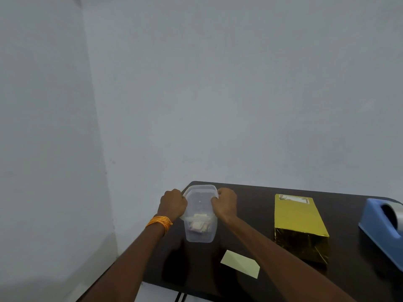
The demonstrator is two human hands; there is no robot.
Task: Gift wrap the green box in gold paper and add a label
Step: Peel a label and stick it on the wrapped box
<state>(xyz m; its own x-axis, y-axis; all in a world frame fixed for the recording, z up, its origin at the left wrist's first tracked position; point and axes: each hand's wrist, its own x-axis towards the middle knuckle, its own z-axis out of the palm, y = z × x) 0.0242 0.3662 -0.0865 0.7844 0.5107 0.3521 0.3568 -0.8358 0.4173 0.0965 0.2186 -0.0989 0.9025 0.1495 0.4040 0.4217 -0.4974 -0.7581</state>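
Both hands, the left hand [173, 203] and right hand [225, 205], pinch opposite edges of the clear lid [200, 192] on the tub [199, 233]; even downward pressure should seat it squarely.

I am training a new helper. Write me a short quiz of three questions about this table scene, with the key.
1. True or false: the gold-wrapped box already carries a label.
2. What do the left hand and the right hand grip? A) the gold-wrapped box B) the lid of the clear container C) nothing
3. Fill in: the blue tape dispenser stands to the ____ of the gold-wrapped box.
Key: 1 true; 2 B; 3 right.
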